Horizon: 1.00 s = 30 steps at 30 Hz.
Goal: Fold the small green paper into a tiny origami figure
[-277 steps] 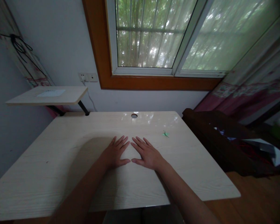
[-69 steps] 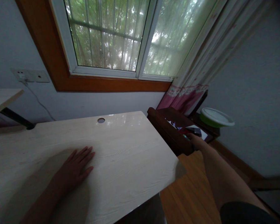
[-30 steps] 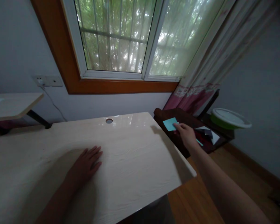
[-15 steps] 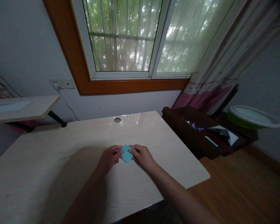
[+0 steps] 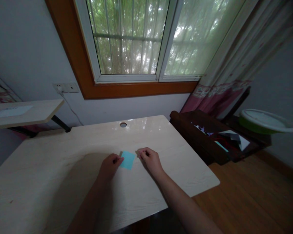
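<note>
A small square of light blue paper point(image 5: 128, 160) is over the pale desk point(image 5: 92, 143), one side of it pinched between the thumb and fingers of my left hand point(image 5: 110, 165). The paper looks flat and slightly turned. To its right, a short gap away, is my right hand point(image 5: 150, 159), its fingers curled in and thumb against them. Nothing shows between those fingertips. Whether the paper touches the desk I cannot tell.
A raised shelf point(image 5: 26, 112) on black legs stands at the desk's left. Behind are a round cable hole point(image 5: 123, 124) and a window point(image 5: 129, 42). At right, a dark wooden piece of furniture point(image 5: 192, 136) holds papers, with a green-and-white basin point(image 5: 266, 122) beyond.
My right hand has let go of the paper and drawn slightly right. My left hand, still pinching it, has moved a little left, turning the paper.
</note>
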Each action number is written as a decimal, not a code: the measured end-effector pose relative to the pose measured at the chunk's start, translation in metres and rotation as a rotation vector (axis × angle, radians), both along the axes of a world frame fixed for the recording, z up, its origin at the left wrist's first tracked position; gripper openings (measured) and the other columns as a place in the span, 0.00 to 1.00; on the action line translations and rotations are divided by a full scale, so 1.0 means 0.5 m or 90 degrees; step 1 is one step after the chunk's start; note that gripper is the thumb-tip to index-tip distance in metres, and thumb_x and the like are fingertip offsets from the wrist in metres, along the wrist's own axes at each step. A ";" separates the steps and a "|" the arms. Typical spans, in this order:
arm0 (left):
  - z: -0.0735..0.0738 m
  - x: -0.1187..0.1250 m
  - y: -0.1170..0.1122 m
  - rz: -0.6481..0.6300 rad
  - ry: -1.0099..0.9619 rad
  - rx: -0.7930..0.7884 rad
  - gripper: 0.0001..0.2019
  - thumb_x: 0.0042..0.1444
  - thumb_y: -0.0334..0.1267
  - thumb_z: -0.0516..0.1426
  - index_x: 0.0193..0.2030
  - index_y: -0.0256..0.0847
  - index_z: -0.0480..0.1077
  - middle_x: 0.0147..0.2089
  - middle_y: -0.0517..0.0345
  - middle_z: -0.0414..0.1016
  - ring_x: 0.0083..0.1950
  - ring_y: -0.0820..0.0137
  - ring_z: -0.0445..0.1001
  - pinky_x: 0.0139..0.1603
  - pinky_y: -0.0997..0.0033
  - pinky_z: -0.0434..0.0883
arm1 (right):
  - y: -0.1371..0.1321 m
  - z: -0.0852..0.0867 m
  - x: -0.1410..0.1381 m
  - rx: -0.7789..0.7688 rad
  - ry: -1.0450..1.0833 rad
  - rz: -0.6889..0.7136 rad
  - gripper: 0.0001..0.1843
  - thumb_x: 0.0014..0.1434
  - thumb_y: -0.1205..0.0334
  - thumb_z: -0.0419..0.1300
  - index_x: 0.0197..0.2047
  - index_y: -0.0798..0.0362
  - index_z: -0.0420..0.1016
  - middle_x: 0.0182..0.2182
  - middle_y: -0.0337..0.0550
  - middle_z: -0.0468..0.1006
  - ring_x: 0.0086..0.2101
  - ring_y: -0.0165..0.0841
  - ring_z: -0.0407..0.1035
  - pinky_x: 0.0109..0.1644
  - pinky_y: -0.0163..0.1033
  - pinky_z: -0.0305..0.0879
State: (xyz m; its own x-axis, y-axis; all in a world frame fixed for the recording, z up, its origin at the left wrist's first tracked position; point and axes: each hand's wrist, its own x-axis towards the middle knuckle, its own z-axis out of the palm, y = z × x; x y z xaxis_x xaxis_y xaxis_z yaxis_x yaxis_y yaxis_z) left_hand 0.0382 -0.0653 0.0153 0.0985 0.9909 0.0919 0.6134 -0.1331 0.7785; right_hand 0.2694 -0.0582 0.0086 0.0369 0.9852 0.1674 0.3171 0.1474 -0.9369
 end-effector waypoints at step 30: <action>0.032 -0.347 -0.093 0.280 0.393 -0.026 0.24 0.63 0.48 0.47 0.64 0.45 0.63 0.43 0.49 0.75 0.46 0.56 0.73 0.45 0.58 0.70 | -0.018 0.008 -0.010 0.094 -0.195 0.072 0.09 0.62 0.60 0.56 0.34 0.52 0.76 0.30 0.41 0.77 0.31 0.33 0.70 0.38 0.34 0.63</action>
